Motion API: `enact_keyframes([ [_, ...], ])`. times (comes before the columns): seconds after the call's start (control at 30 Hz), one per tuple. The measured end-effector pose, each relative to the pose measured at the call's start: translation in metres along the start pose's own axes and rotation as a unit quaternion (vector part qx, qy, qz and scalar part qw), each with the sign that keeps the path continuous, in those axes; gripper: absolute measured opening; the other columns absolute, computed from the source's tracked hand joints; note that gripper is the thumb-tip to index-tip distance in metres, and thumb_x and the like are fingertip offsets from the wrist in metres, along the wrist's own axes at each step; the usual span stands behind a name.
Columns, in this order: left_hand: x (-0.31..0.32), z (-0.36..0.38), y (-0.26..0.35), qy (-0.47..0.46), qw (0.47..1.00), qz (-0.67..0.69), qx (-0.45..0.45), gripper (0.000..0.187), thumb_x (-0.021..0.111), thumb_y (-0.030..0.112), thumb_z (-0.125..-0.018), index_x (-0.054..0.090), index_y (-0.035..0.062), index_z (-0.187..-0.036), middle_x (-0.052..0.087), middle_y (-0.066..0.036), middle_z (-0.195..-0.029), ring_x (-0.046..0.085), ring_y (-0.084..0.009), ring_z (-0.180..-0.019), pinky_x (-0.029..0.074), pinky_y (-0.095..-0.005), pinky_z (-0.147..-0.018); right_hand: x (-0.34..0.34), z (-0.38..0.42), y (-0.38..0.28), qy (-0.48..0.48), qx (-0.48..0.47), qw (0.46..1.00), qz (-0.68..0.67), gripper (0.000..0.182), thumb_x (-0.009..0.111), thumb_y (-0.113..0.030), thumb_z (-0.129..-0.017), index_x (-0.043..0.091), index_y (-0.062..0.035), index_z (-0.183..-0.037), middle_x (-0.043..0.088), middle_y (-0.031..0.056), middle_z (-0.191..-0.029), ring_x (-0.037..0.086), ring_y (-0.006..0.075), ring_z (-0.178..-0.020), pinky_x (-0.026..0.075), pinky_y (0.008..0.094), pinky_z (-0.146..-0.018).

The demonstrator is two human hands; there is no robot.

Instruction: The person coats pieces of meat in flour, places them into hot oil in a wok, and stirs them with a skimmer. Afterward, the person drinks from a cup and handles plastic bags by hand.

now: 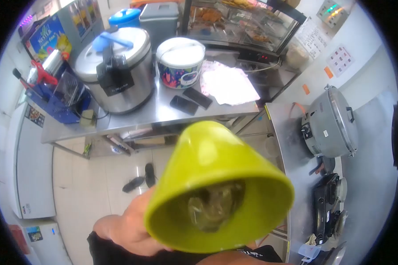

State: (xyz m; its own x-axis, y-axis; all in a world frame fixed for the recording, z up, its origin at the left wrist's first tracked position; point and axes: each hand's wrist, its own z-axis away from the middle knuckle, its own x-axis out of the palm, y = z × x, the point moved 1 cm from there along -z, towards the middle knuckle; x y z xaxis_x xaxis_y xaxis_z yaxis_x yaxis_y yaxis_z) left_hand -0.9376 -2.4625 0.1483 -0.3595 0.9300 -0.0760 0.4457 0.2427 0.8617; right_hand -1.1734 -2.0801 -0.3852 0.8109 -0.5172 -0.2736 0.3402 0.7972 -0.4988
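A yellow-green plastic cup point(212, 145) fills the middle of the head view, very near the camera. Its mouth is tipped towards me, and clear, glassy lumps point(212, 205) that look like ice lie deep inside. My left hand point(139, 223) is against the cup's lower left side, closed round it; most of the fingers are hidden behind the cup. A strip of bare skin point(230, 258) shows below the rim, probably part of my right arm. The right hand itself does not show.
Ahead, a steel table point(132, 121) holds a large cooker point(115, 66), a white patterned bucket point(181, 62), two phones point(184, 105) and a lit food display case point(243, 26). On the right counter point(296, 176) stand a grey rice cooker point(331, 121) and a black stove point(325, 207). Dark shoes point(141, 179) rest on the tiles.
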Motion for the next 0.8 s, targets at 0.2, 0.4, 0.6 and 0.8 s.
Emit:
enact_keyframes([
  [0.2, 0.009, -0.014, 0.014, -0.082, 0.992, -0.053, 0.085, 0.025, 0.064, 0.019, -0.079, 0.061, 0.0002, -0.096, 0.045, -0.028, -0.113, 0.050, -0.0400, -0.096, 0.042, -0.0384, -0.081, -0.004, 0.017, 0.012, -0.003, 0.029, 1.000, 0.007, 0.025, 0.054, -0.026, -0.082, 0.055, -0.0101, -0.102, 0.060, 0.0077, -0.082, 0.058, 0.0177, -0.066, 0.049, 0.0326, -0.056],
  [0.4, 0.016, -0.016, 0.022, -0.105, 0.976, -0.127, 0.139, 0.020, 0.067, 0.022, -0.072, 0.065, 0.0075, -0.085, 0.045, -0.026, -0.102, 0.049, -0.0357, -0.081, 0.040, -0.0381, -0.066, -0.002, 0.039, 0.014, 0.029, 0.043, 0.998, -0.022, 0.027, 0.055, -0.028, -0.081, 0.055, -0.0091, -0.101, 0.060, 0.0076, -0.081, 0.058, 0.0182, -0.067, 0.049, 0.0332, -0.057],
  [0.6, 0.012, -0.019, 0.028, -0.141, 0.974, -0.125, 0.122, 0.023, 0.065, 0.018, -0.075, 0.063, 0.0048, -0.093, 0.044, -0.030, -0.108, 0.053, -0.0382, -0.085, 0.044, -0.0339, -0.068, 0.002, 0.033, 0.035, 0.010, 0.053, 0.998, -0.034, 0.027, 0.056, -0.028, -0.081, 0.056, -0.0084, -0.099, 0.060, 0.0077, -0.080, 0.058, 0.0186, -0.067, 0.049, 0.0346, -0.058],
  [0.8, 0.003, -0.029, 0.040, -0.153, 0.963, -0.165, 0.146, 0.025, 0.066, 0.020, -0.075, 0.063, 0.0048, -0.095, 0.041, -0.033, -0.114, 0.053, -0.0415, -0.091, 0.045, -0.0362, -0.075, 0.002, 0.018, 0.046, 0.012, 0.043, 0.998, -0.036, 0.027, 0.055, -0.028, -0.081, 0.056, -0.0073, -0.099, 0.060, 0.0085, -0.081, 0.058, 0.0192, -0.067, 0.049, 0.0345, -0.058],
])
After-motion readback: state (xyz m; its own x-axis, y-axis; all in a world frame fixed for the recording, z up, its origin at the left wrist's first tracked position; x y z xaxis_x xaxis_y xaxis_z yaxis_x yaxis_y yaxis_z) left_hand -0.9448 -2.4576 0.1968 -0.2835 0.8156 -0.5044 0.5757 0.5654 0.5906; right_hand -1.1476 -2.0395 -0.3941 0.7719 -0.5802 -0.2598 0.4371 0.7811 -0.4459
